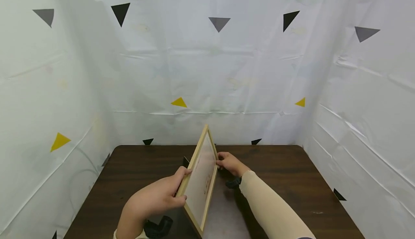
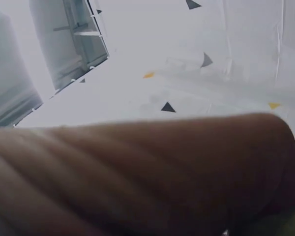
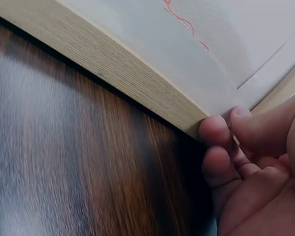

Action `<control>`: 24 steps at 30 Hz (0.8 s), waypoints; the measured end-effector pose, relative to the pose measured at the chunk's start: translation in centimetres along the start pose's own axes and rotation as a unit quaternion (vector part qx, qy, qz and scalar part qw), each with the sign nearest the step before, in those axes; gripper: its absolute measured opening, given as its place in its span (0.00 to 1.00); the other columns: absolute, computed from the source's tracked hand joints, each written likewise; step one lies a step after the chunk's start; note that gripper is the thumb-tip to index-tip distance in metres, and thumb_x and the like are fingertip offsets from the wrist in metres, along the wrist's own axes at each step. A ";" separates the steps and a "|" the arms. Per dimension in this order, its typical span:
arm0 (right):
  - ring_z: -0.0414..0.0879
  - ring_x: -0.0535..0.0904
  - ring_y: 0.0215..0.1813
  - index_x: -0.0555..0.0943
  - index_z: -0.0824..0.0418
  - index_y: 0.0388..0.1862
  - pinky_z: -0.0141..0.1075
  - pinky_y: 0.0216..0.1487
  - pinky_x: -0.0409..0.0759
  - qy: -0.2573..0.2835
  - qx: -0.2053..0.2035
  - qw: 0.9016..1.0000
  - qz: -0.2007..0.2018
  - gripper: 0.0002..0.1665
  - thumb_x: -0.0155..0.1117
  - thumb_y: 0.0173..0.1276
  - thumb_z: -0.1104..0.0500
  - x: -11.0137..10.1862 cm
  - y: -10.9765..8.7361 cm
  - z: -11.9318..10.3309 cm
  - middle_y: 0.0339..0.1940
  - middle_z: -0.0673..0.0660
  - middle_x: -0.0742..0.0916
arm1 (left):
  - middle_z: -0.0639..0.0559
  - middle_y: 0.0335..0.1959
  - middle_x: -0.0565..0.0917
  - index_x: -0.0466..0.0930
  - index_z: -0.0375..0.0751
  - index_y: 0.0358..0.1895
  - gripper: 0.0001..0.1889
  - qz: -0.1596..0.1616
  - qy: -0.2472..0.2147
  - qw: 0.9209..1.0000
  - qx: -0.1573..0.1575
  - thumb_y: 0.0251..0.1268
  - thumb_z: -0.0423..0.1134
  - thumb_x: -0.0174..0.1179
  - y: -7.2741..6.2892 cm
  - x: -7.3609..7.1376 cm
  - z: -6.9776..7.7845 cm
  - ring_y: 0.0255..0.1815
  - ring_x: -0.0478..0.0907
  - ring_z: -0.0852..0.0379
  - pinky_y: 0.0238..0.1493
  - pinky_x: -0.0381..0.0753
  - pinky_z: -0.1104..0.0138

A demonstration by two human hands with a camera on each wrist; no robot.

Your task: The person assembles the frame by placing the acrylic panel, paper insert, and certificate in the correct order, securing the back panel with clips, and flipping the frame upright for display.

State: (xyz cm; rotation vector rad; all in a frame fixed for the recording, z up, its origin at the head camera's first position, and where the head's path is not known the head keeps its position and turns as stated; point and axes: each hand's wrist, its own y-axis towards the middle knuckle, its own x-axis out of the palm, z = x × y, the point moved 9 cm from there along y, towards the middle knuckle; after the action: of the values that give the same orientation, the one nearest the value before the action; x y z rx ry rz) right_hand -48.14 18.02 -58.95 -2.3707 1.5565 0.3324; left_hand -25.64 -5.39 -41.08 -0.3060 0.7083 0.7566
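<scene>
A picture frame point(image 1: 191, 181) with a pale wooden border stands tilted on edge above the table, its front turned to the right. Behind its glossy front lies a white sheet with small reddish marks; in the right wrist view red thread-like lines point(image 3: 187, 22) show there. My left hand point(image 1: 159, 195) grips the frame's near left side, thumb on the front. At the opposite side my right hand point(image 1: 231, 162) pinches the border between thumb and fingertips, close to a corner in the right wrist view. Skin fills the lower left wrist view, hiding that hand's fingers.
The dark wood-grain table point(image 1: 279, 181) reflects the frame. A small dark pointed piece point(image 1: 186, 162) shows just behind the frame; its kind is unclear. White sheeting point(image 1: 214, 70) with black, grey and yellow triangles hangs at the back and both sides.
</scene>
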 end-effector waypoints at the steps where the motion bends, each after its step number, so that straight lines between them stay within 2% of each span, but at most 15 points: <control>1: 0.54 0.81 0.44 0.78 0.71 0.67 0.41 0.46 0.79 -0.003 0.000 1.000 0.003 0.17 0.57 0.86 0.66 -0.2 -0.2 0.1 0.46 0.62 0.84 | 0.46 0.57 0.81 0.56 0.42 0.83 0.35 0.003 0.001 1.000 -0.001 0.78 0.37 0.60 0.0 -0.1 -0.1 0.44 0.79 0.59 0.46 0.79 0.65; 5: 0.52 0.81 0.39 0.76 0.69 0.72 0.41 0.41 0.79 -0.019 0.013 1.000 0.002 0.20 0.58 0.86 0.66 -0.8 -1.1 0.6 0.50 0.62 0.84 | 0.44 0.54 0.83 0.52 0.47 0.85 0.41 0.004 -0.010 1.000 -0.015 0.73 0.33 0.61 0.1 -0.2 -0.8 0.35 0.78 0.57 0.37 0.76 0.64; 9: 0.48 0.82 0.37 0.74 0.68 0.77 0.38 0.39 0.82 -0.042 0.016 0.999 -0.008 0.25 0.59 0.86 0.66 -1.3 -1.9 1.2 0.50 0.62 0.86 | 0.40 0.57 0.86 0.46 0.45 0.86 0.49 0.012 -0.033 0.998 -0.052 0.69 0.32 0.67 0.2 -0.9 -2.4 0.39 0.82 0.56 0.40 0.80 0.60; 11: 0.46 0.83 0.35 0.74 0.68 0.77 0.37 0.37 0.83 -0.058 0.011 0.998 -0.009 0.25 0.60 0.85 0.65 -1.7 -2.2 1.5 0.48 0.61 0.87 | 0.42 0.56 0.87 0.54 0.40 0.82 0.45 0.020 -0.031 0.997 -0.073 0.68 0.34 0.73 0.1 -1.4 -3.4 0.42 0.84 0.55 0.44 0.82 0.57; 12: 0.46 0.83 0.33 0.75 0.67 0.76 0.38 0.35 0.83 -0.067 0.007 0.998 -0.008 0.25 0.61 0.85 0.64 -2.0 -2.4 1.6 0.47 0.61 0.87 | 0.43 0.56 0.87 0.59 0.38 0.78 0.43 0.023 -0.031 0.996 -0.079 0.66 0.35 0.77 0.0 -1.6 -3.8 0.47 0.85 0.54 0.48 0.83 0.55; 16: 0.44 0.79 0.27 0.81 0.62 0.71 0.37 0.26 0.78 -0.105 0.007 0.994 0.000 0.21 0.65 0.83 0.61 -3.3 -2.9 2.2 0.43 0.58 0.88 | 0.50 0.49 0.89 0.75 0.41 0.62 0.32 0.025 -0.024 0.995 -0.098 0.58 0.37 0.83 -0.1 -2.4 -5.8 0.46 0.85 0.54 0.49 0.84 0.54; 19: 0.43 0.74 0.22 0.85 0.57 0.67 0.37 0.22 0.74 -0.118 0.011 0.993 0.015 0.19 0.68 0.81 0.59 -4.4 -3.3 2.7 0.42 0.57 0.89 | 0.53 0.48 0.89 0.80 0.45 0.61 0.29 0.044 -0.013 0.993 -0.111 0.58 0.38 0.84 0.2 -3.2 -7.5 0.46 0.85 0.56 0.50 0.84 0.54; 24: 0.42 0.71 0.19 0.86 0.55 0.64 0.36 0.20 0.72 -0.106 0.014 0.992 0.060 0.18 0.72 0.79 0.58 -5.1 -3.9 3.5 0.42 0.54 0.89 | 0.54 0.48 0.88 0.82 0.46 0.61 0.26 0.116 0.024 0.984 -0.136 0.63 0.45 0.81 0.6 -5.4 -10.6 0.45 0.84 0.57 0.50 0.85 0.53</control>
State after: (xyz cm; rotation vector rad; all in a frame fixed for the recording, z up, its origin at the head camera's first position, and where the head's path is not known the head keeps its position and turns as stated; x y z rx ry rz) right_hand -46.68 25.13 -60.05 -2.1467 1.5936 0.5646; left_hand -33.83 -12.99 -45.15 -0.4977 0.6936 1.0738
